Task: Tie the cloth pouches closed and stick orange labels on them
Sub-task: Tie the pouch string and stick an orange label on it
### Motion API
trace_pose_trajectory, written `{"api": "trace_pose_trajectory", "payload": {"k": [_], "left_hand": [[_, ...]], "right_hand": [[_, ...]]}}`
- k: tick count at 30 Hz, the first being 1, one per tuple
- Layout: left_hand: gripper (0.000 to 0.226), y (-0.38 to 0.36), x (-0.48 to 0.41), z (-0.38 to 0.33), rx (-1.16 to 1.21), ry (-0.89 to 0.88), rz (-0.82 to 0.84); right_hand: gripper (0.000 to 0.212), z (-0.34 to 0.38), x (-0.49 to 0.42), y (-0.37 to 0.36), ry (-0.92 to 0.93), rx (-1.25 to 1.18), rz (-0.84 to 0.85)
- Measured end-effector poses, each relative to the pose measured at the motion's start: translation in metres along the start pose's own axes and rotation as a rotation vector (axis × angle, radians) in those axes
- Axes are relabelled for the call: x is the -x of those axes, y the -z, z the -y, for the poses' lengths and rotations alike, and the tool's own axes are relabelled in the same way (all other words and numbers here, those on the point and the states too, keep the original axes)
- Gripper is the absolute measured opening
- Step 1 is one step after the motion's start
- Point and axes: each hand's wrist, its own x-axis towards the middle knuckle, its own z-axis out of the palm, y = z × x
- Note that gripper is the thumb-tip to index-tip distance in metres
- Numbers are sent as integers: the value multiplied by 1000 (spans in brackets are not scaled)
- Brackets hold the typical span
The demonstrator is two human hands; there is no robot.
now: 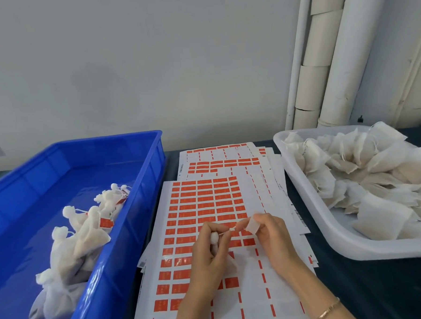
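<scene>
A blue plastic crate point(144, 177) at left holds tied white mesh pouches point(86, 234); a pale tray point(380, 248) at right is heaped with untied pouches point(366, 175). At centre, over glossy sheets of orange labels point(206, 201) whose print is unreadable, the left hand point(207, 257) grips a small gathered pouch point(214, 238), and the right hand point(274, 239) pinches its thin string point(226, 230).

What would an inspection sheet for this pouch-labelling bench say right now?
Surface: dark table, partly covered by overlapping orange label sheets.
Job's things: tied pouches, some showing orange labels, in the blue bin; untied-looking pouches heaped in the white tray.
Clutter: nothing seen.
Hands: left hand grips one pouch; right hand pinches its string.
Cables: nothing seen.
Surroundings: grey wall, white pipes in the right corner.
</scene>
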Motion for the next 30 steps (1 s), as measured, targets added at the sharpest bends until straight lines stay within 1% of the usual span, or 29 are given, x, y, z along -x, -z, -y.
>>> {"api": "trace_pose_trajectory", "payload": {"k": [6,8,10,12,15,19,21,24,30], "left_hand": [[12,-1,-2,1,-40,2,-35],[13,-1,-2,1,-44,-8,-37],[12,0,-1,2,-47,-30,-4],[11,0,-1,4,-44,-45,49],[10,-1,-1,5,-42,-66,101],[9,0,-1,4,-19,-116,112],[7,1,-2,3,-5,-139,114],[7,0,-2,3,4,-147,100],[15,1,-3,4,-25,-106,42]], "right_hand": [[37,2,0,1,-30,-27,-34],[28,3,-2,3,-26,-72,-118],[17,3,-4,7,-34,-113,-204],[17,4,-5,10,-48,-116,-240],[18,7,-3,13,-52,-94,-215],[20,6,-1,10,-61,-3,-131],[15,6,0,8,-70,19,-101],[7,6,2,7,-55,59,-40],[5,6,2,6,-34,95,-8]]}}
